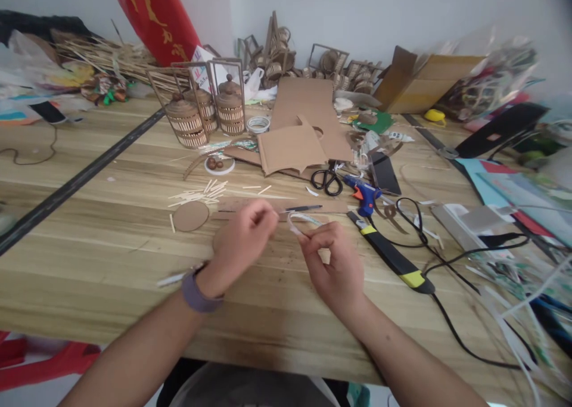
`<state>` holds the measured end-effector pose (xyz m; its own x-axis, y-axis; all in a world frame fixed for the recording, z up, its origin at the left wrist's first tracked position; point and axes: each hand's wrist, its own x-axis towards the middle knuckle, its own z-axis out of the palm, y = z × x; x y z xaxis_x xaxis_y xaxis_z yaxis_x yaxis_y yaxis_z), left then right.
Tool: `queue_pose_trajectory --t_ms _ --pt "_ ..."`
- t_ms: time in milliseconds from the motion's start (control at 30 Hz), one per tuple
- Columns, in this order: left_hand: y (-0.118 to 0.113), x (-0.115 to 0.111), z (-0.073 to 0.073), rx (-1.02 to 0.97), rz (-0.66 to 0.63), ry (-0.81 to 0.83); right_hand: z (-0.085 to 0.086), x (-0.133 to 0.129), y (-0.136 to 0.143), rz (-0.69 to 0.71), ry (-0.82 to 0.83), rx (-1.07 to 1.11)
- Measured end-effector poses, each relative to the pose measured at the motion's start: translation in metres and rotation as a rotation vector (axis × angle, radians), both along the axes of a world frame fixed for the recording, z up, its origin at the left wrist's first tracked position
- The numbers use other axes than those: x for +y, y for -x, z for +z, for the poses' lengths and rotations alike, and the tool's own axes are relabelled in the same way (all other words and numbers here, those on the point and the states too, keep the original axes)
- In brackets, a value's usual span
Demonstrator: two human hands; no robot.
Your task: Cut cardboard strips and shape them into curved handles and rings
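Above the near middle of the wooden table, my right hand [335, 264] pinches a thin, curved white strip [294, 223] between thumb and forefinger. The strip bends up and away from the fingertips, and its exact kind is unclear. Just to its left is my left hand [245, 237], closed with the fingertips pressed together; whatever they hold, if anything, is hidden. Behind both hands lie a narrow cardboard strip [333, 206] and a dark pen [304, 208]. A round cardboard disc [191, 216] rests left of my left hand, beside several small wooden sticks [201, 193].
A black-and-yellow corded tool [393, 255] lies right of my right hand. Behind are a blue glue gun [364, 195], black scissors [327, 182] and cardboard sheets [290, 148]. Small bamboo lanterns [230, 112] stand at back left. Cables [460, 329] cross the right side.
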<state>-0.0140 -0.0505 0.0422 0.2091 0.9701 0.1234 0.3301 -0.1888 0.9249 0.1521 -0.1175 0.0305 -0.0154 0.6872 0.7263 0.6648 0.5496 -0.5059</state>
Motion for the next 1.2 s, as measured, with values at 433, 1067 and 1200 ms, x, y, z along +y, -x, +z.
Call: queue_pose_trajectory --t_ms 433,1067,1200 --pt "0.005 -0.007 -0.004 0.227 0.032 -0.321 -0.032 0.016 -0.006 0.215 0.347 -0.378" --pt "-0.002 -0.008 -0.024 0.398 -0.143 -0.544 -0.007 0.147 -0.086 -0.537 0.812 -0.298" --pt "-0.002 -0.004 -0.029 0.418 -0.17 -0.675 -0.006 0.168 -0.096 -0.547 1.009 -0.296"
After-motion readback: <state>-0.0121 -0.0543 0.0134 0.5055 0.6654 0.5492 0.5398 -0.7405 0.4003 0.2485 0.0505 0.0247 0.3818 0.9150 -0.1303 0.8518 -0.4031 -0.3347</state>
